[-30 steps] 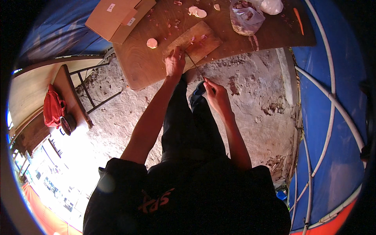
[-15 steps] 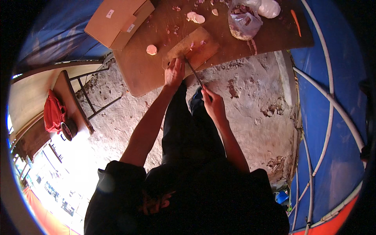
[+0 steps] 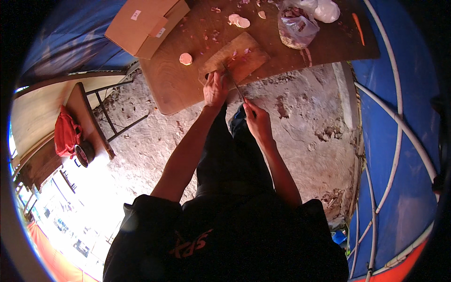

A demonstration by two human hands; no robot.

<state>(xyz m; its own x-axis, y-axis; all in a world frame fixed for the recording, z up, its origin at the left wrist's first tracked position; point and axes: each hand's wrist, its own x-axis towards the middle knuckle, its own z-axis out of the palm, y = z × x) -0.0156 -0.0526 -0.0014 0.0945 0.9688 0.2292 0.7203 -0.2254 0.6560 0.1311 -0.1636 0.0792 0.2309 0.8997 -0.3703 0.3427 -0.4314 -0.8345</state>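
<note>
The right hand (image 3: 257,121), at the middle of the frame, is closed around the handle of a knife (image 3: 235,83), whose narrow blade slants up and left over the cutting board (image 3: 244,44). Whether the blade touches the wood cannot be told. The left hand (image 3: 216,90), just left of the blade, has its fingers bent and close together at the board's lower left end; whether anything is pinched beneath them cannot be told.

The wooden board lies tilted on a brown surface (image 3: 164,89) across the top of the frame, with small purple pieces (image 3: 246,50) on its upper half. Left of the board is a round pale slice (image 3: 185,58); above it, a cluster of overlapping pale slices (image 3: 239,21) and a smaller pale piece (image 3: 261,14). Purple scraps (image 3: 215,35) are scattered nearby.

At the upper right, a filled clear plastic bag (image 3: 298,33) sits next to a white bag (image 3: 326,11), with a slim orange object (image 3: 358,28) farther right. A cardboard box (image 3: 141,28) fills the surface's upper left corner. Below spreads a rough pale floor (image 3: 305,113); blue sheeting (image 3: 378,136) and pale pipes (image 3: 397,89) run down the right side.
</note>
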